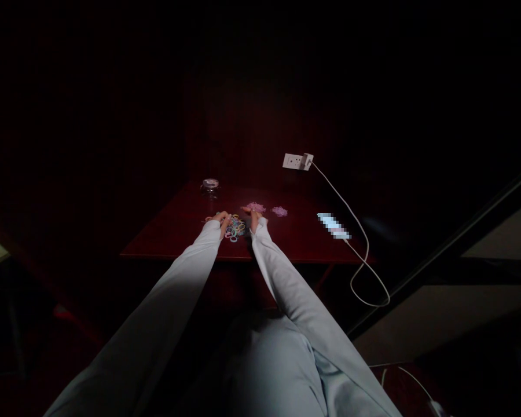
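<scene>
Hands, left hand (pixel 223 220) and right hand (pixel 254 216), touch one pile of coloured bands (pixel 235 227), grip unclear, near two pink heaps (pixel 256 207).

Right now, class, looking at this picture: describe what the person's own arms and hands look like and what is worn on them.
Both arms wear long, loose, pale grey-blue sleeves reaching to the wrists. The left hand and right hand are bare, without gloves. No watch, ring or marking can be made out; the picture is too dark and the hands too small.

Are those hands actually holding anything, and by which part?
Cannot be told: the left hand rests at the coloured rings, the right hand beside them, but too small and dark.
</scene>
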Available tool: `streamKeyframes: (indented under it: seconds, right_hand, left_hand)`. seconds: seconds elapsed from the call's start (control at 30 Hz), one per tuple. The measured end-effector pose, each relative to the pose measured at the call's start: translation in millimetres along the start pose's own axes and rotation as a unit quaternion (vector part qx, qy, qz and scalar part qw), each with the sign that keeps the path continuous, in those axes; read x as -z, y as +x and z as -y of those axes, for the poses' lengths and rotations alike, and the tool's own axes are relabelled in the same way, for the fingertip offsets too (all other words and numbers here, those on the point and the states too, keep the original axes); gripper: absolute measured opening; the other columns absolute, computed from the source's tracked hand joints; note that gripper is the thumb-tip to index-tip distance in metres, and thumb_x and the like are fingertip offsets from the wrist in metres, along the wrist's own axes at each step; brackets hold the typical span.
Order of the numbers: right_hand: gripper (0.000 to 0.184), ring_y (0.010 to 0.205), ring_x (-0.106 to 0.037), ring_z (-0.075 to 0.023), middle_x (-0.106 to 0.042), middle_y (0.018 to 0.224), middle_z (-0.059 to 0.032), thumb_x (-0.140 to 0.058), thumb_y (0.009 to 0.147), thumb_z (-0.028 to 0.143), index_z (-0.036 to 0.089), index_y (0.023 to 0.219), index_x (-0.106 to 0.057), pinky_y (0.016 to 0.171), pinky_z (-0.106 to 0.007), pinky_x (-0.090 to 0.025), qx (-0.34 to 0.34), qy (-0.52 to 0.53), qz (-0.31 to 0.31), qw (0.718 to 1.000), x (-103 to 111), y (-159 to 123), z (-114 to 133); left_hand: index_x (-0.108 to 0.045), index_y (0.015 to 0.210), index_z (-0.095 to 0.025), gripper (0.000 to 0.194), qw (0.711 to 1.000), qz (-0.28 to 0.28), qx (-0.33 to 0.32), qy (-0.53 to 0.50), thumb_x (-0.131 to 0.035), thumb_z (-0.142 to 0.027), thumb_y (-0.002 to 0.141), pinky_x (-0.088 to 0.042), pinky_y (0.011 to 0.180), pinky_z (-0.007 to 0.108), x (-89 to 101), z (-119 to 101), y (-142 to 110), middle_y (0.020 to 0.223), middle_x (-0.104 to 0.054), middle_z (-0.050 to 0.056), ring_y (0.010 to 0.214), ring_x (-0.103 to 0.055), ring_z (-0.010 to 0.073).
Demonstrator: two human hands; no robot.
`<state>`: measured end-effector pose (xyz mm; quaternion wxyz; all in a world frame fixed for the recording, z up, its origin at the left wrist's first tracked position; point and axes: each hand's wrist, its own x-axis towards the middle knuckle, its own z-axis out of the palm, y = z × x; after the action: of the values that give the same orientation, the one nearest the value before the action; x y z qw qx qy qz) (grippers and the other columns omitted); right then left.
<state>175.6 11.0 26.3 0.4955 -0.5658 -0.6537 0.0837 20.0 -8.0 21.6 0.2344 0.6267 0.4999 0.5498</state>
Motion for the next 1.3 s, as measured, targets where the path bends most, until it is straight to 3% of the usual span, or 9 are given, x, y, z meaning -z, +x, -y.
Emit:
streamKeyframes:
  seconds: [0.07, 0.17, 0.43, 0.63, 0.83, 1.07, 1.3]
  right_hand:
    - [0.052, 0.111, -0.068, -0.0204, -0.080, 0.111, -0.0041, -0.034, 0.112, 0.033, 0.027, 0.108, -0.085, 0.104, -0.035, -0.045, -0.002, 0.050, 0.045, 0.998, -6.1, -4.6, 6.5]
    - [0.042, 0.119, -0.066, -0.0209, -0.081, 0.110, -0.0034, -0.046, 0.110, 0.039, 0.028, 0.103, -0.086, 0.110, -0.036, -0.044, -0.010, 0.074, 0.050, 0.996, -4.4, -9.4, 9.4]
    - [0.042, 0.105, -0.068, -0.0242, -0.080, 0.097, -0.0051, -0.064, 0.096, 0.062, 0.027, 0.098, -0.086, 0.101, -0.038, -0.050, -0.039, 0.094, 0.041, 0.994, -4.4, -6.4, 1.3]
    - [0.036, 0.107, -0.068, -0.0250, -0.080, 0.096, -0.0039, -0.067, 0.095, 0.058, 0.028, 0.095, -0.086, 0.102, -0.039, -0.050, -0.041, 0.083, 0.050, 0.994, -4.7, -7.6, -0.2]
    - [0.023, 0.124, -0.061, -0.0280, -0.080, 0.105, -0.0037, -0.073, 0.092, 0.047, 0.027, 0.091, -0.085, 0.108, -0.039, -0.045, -0.066, 0.067, 0.067, 0.993, -0.9, -8.7, 1.1]
    - [0.028, 0.116, -0.062, -0.0247, -0.079, 0.099, -0.0037, -0.069, 0.093, 0.048, 0.025, 0.086, -0.083, 0.105, -0.037, -0.044, -0.054, 0.070, 0.058, 0.994, -5.0, -8.6, -0.4]
    - [0.023, 0.120, -0.061, -0.0259, -0.079, 0.101, -0.0041, -0.073, 0.091, 0.045, 0.025, 0.083, -0.082, 0.108, -0.037, -0.043, -0.068, 0.064, 0.065, 0.993, -0.5, -8.4, 2.3]
  left_hand:
    - [-0.058, 0.066, -0.023, 0.034, 1.000, 0.006, 0.003, -0.011, -0.065, -0.048, 0.087, -0.047, 0.060, 0.029, -2.0, -2.2, -0.8, 0.064, -0.066, 0.003, 0.064, -0.060, 0.0203]
    - [-0.057, 0.066, -0.023, 0.034, 1.000, 0.020, -0.005, -0.009, -0.064, -0.050, 0.087, -0.046, 0.060, 0.029, -2.2, -3.5, -1.4, 0.062, -0.063, 0.003, 0.063, -0.058, 0.0197]
    - [-0.059, 0.067, -0.023, 0.034, 0.999, 0.031, -0.018, 0.013, -0.061, -0.052, 0.085, -0.044, 0.058, 0.028, 1.0, -4.0, -1.6, 0.059, -0.063, 0.001, 0.061, -0.057, 0.0187]
    - [-0.060, 0.067, -0.024, 0.039, 0.999, 0.040, -0.022, 0.005, -0.063, -0.057, 0.085, -0.044, 0.055, 0.028, -0.2, -2.8, -2.2, 0.058, -0.062, 0.002, 0.059, -0.057, 0.0191]
    - [-0.063, 0.068, -0.023, 0.037, 0.999, 0.039, -0.024, 0.003, -0.063, -0.055, 0.088, -0.044, 0.054, 0.027, -2.5, 1.8, -1.4, 0.056, -0.060, 0.001, 0.057, -0.057, 0.0182]
    - [-0.061, 0.068, -0.024, 0.032, 0.999, 0.028, -0.025, 0.035, -0.062, -0.048, 0.088, -0.039, 0.052, 0.025, -2.3, 3.3, 0.8, 0.052, -0.057, -0.001, 0.054, -0.053, 0.0167]
    - [-0.060, 0.066, -0.024, 0.029, 0.999, 0.006, -0.010, 0.043, -0.063, -0.042, 0.088, -0.038, 0.053, 0.025, -2.4, 3.9, 2.2, 0.051, -0.055, -0.002, 0.054, -0.051, 0.0157]
